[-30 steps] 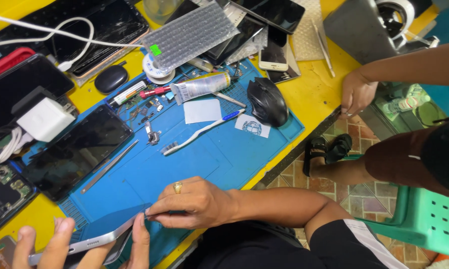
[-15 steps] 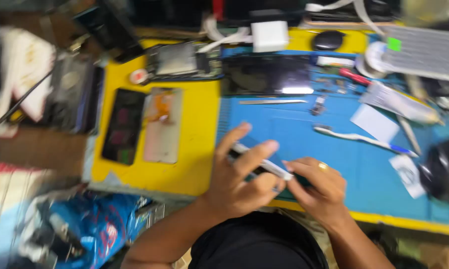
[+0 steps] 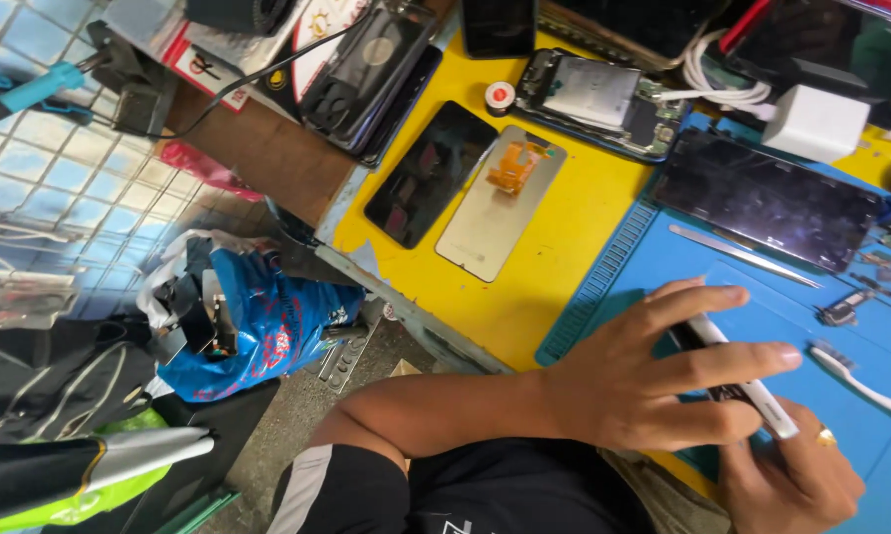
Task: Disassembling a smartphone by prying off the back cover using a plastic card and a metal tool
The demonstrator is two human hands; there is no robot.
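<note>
Held edge-on in the left hand (image 3: 623, 381) grip and right hand (image 3: 791, 475) grip, the phone (image 3: 737, 381) could slip onto the counter's blue mat (image 3: 663, 267).

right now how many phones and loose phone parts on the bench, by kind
opened phones, insides showing: 1
dark screen panels: 2
silver back panels with orange flex: 1
phones held in the hands: 1
total: 5

My single head-worn camera: looks steeply down from above bench, tilted toward 10 o'clock. Close range; my left hand (image 3: 643, 381) fills lower centre, right hand (image 3: 796, 480) at 5 o'clock. Yellow table (image 3: 564, 247) runs 12 to 4 o'clock; tiled floor (image 3: 60, 168) at 9 o'clock.
</note>
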